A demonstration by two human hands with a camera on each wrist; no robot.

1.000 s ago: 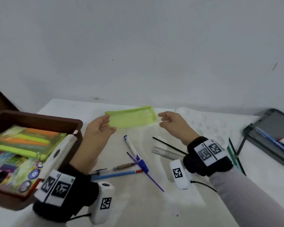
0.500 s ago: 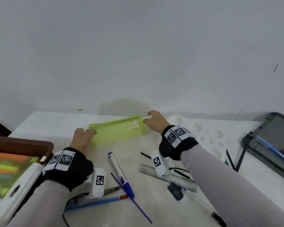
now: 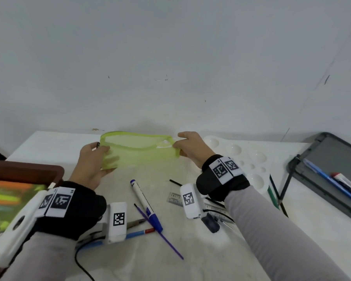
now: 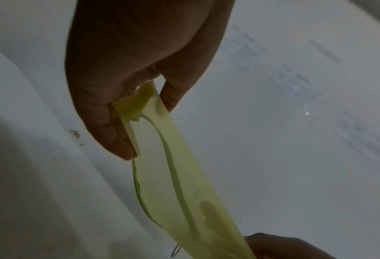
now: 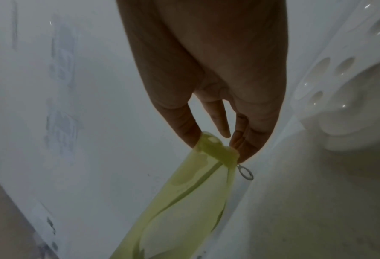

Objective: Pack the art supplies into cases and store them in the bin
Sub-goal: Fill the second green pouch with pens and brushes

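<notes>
Holding pouch (image 3: 142, 153) | left hand (image 3: 91, 165), right hand (image 3: 193, 149) | contents unclear

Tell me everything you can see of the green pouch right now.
The green pouch is a flat, translucent lime-green zip case of soft, plastic-like material, held stretched lengthwise above the white table, near the wall. Its top edge gapes open, showing nothing inside. The left hand grips one end, the right hand pinches the other, where a small metal zipper ring hangs. Nothing else touches it.
</notes>
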